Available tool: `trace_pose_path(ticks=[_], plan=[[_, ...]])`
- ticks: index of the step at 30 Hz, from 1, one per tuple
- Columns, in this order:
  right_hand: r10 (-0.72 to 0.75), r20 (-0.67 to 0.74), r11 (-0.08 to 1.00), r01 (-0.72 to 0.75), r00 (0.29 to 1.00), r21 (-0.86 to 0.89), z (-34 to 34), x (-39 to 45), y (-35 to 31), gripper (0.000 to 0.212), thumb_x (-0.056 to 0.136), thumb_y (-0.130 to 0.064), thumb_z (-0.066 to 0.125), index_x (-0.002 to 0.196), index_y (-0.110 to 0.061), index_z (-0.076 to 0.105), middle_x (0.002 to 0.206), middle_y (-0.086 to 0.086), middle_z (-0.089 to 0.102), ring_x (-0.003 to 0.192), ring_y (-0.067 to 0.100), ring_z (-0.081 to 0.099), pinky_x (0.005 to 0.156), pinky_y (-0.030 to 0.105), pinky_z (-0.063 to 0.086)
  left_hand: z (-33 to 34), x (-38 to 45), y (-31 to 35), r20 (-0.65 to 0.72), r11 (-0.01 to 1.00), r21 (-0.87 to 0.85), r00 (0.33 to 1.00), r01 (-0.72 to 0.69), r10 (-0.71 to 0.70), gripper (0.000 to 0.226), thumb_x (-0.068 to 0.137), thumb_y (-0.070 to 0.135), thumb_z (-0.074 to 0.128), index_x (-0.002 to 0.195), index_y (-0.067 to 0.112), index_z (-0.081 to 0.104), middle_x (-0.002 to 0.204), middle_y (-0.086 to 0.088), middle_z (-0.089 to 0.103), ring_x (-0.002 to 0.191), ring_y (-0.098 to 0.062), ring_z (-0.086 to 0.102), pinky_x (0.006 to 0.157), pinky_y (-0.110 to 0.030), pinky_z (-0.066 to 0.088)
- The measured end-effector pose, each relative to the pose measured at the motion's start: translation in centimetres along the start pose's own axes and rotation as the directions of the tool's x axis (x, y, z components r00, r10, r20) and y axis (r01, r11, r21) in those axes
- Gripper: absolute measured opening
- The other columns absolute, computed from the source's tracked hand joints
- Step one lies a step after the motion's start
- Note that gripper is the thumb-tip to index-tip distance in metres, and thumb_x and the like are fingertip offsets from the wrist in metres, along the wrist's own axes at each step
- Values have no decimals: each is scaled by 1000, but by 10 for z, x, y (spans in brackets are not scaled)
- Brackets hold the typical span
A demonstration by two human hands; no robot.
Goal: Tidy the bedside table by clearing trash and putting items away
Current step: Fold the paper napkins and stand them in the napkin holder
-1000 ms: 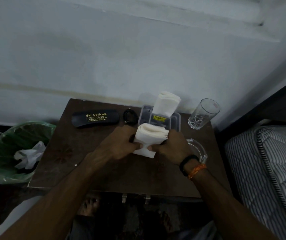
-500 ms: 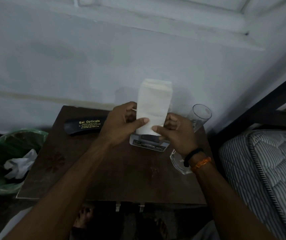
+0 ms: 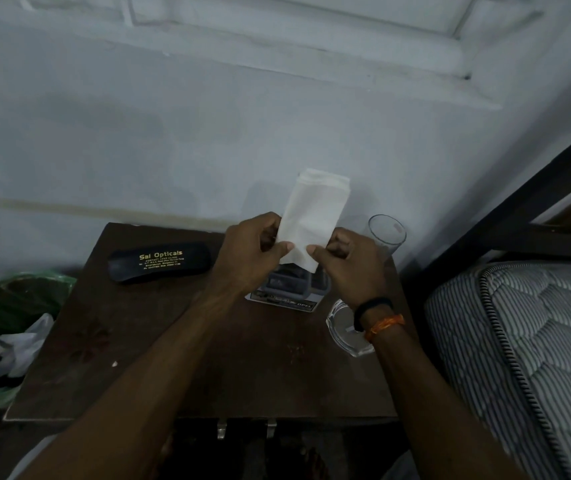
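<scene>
Both hands hold a folded stack of white napkins (image 3: 315,216) upright above the back of the dark wooden bedside table (image 3: 180,368). My left hand (image 3: 251,251) pinches its lower left edge and my right hand (image 3: 350,263) pinches its lower right corner. Directly below the napkins sits a clear plastic container (image 3: 289,289), partly hidden by my hands. A black spectacle case (image 3: 159,263) with gold lettering lies at the table's back left.
A drinking glass (image 3: 386,235) stands at the back right corner, and a glass ashtray (image 3: 344,329) lies under my right wrist. A green-lined bin (image 3: 7,327) holding crumpled white paper is left of the table. A striped mattress (image 3: 519,341) is on the right.
The napkin stack went from low over the table, bunched between my hands, to raised upright over the container. The second napkin stack that stood in the container is no longer visible.
</scene>
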State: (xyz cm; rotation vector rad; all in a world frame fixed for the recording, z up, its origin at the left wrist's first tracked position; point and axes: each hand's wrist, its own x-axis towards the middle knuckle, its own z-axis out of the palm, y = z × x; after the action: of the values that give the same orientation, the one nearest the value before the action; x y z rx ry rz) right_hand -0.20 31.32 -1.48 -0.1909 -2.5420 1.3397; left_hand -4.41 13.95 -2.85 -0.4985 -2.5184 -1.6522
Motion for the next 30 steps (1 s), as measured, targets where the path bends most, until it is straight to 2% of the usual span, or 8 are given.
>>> trace_pose_path(ticks=[2,4,8,16,23,26,28,30], plan=[[29,27,999,-29,999,-23,4,1,2,27,73,-42,69,91,-22,71,79,-5,75,73,14,71,69,45,60,3,0,-3,-14,997,74,1000,-13,15,14,83,21,75,92,13,67,90,1,73,83,-13,69,73,-30,57],[75,44,997,-74,996,-22,8,2,3,35,69,-45,68,96,-23,71,83,-4,75,76,15,71,71,45,60,5,0,-6,-24,991,130,999,-18,21,15,82,22,74,91,13,66,88,-1,71,81,-17,66,74,-35,56],[102,25,994,-101,994,-30,12,2,4,24,75,-19,77,98,-15,72,90,2,76,81,18,72,75,44,60,10,-2,-8,-28,992,126,1000,-6,9,16,82,22,74,92,14,65,89,0,73,82,-17,68,74,-42,58],[38,-56,973,-50,998,-224,14,2,-1,19,75,-20,75,90,-8,72,85,6,75,78,20,69,71,38,59,17,0,-8,-35,993,117,999,16,-12,27,79,14,78,102,11,64,104,-6,71,96,-21,67,82,-37,59],[-6,-46,958,-8,999,-285,18,2,1,17,75,-19,74,88,-9,71,85,5,74,77,18,66,66,31,56,20,2,-13,-53,977,209,998,44,-34,39,74,20,82,107,9,65,105,-7,57,96,-20,55,76,-25,47],[-44,-37,943,29,998,-333,22,2,3,13,76,-20,72,87,-13,71,79,4,73,73,18,66,63,28,52,15,3,-14,-26,950,312,1000,-8,17,41,70,29,84,101,10,65,99,-2,49,97,-21,45,73,-31,43],[-77,-36,934,60,996,-353,24,2,4,14,77,-20,71,90,-13,72,78,4,72,73,19,65,62,24,45,9,4,-15,15,957,287,999,-35,32,42,68,32,84,99,11,67,95,-6,57,94,-24,53,72,-38,49],[-92,-32,927,74,995,-368,25,1,4,15,78,-20,70,92,-14,72,79,4,73,75,21,66,63,25,46,3,5,-17,46,964,266,999,-29,17,41,68,27,83,101,9,67,96,-12,66,92,-28,62,73,-45,54]])
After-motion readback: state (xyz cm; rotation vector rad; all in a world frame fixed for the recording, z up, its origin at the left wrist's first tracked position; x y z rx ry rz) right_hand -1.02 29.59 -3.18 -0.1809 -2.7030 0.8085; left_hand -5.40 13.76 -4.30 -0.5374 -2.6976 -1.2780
